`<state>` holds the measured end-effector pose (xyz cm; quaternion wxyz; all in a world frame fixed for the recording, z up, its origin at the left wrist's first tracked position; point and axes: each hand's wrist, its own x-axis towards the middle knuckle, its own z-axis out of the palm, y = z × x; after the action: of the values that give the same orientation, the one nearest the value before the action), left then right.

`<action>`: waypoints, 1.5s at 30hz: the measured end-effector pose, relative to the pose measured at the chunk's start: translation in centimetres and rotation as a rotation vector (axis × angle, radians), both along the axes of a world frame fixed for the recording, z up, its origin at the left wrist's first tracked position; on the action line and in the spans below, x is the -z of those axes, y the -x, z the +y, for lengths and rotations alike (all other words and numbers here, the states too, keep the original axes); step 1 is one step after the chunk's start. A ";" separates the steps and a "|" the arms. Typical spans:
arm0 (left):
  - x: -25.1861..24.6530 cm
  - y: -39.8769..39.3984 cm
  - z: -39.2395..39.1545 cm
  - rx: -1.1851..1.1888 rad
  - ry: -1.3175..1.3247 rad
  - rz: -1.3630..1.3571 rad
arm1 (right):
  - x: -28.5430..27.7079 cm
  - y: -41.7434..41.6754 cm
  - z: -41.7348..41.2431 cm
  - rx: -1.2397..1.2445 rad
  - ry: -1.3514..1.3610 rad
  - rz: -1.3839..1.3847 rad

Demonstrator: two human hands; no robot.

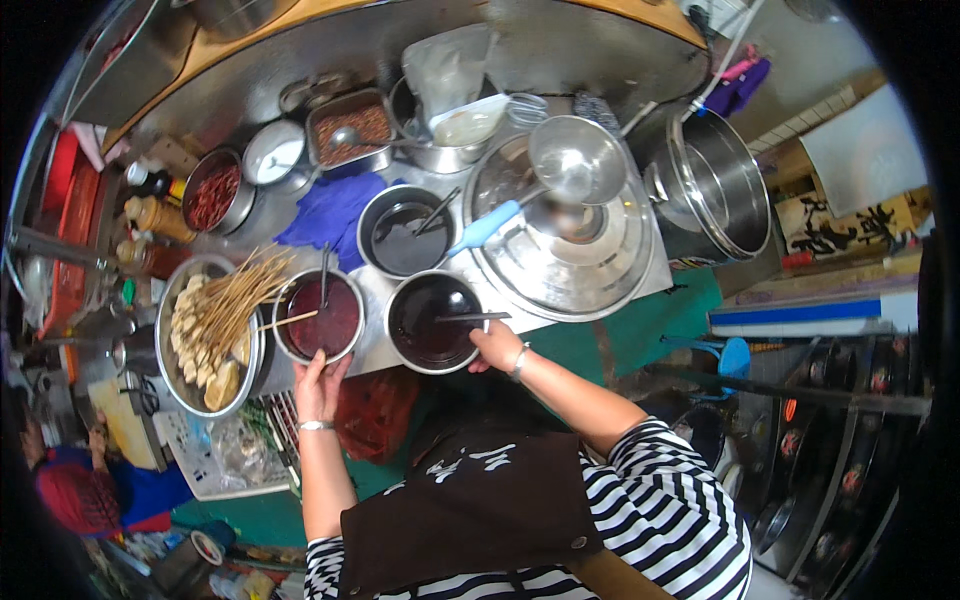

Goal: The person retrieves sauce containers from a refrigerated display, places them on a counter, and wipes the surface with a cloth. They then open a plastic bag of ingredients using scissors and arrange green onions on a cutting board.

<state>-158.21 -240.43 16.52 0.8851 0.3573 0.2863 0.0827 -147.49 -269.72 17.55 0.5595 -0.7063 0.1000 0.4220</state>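
Observation:
My left hand (322, 382) grips the near edge of a steel pot of red sauce (313, 306), its thumb over the rim. A utensil handle (325, 274) and one wooden skewer (296, 319) stick out of that pot. My right hand (496, 346) holds the right side of a steel pot of dark liquid (424, 330), close to the dark utensil handle (472, 317) that crosses its rim. Behind it stands another pot of dark liquid (405, 240) with a utensil inside. At the left, a steel bowl (166, 375) holds many skewers (232, 300) with pale pieces on them.
A large steel lid (600, 289) carries a strainer (577, 157) with a light blue handle. Purple cloth (319, 214) lies behind the pots. Further back are a dried chilli bowl (214, 195) and a tray of brown bits (349, 124). Another person (82, 487) is at lower left.

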 end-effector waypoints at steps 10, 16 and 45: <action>0.6 -0.5 1.1 -0.007 -0.085 0.208 | -1.5 -0.1 -4.9 0.305 -0.080 -0.263; 1.0 0.2 0.2 -0.057 -0.179 0.202 | -4.2 -8.8 -9.9 0.492 -0.384 -0.228; -1.4 3.6 -32.1 0.129 -0.324 0.420 | -5.4 -39.2 -24.6 -0.189 -0.279 -0.023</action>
<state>-161.77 -272.50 17.88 0.7410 0.5212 0.4233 -0.0048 -108.27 -294.28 22.96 0.6111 -0.6328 -0.0332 0.4744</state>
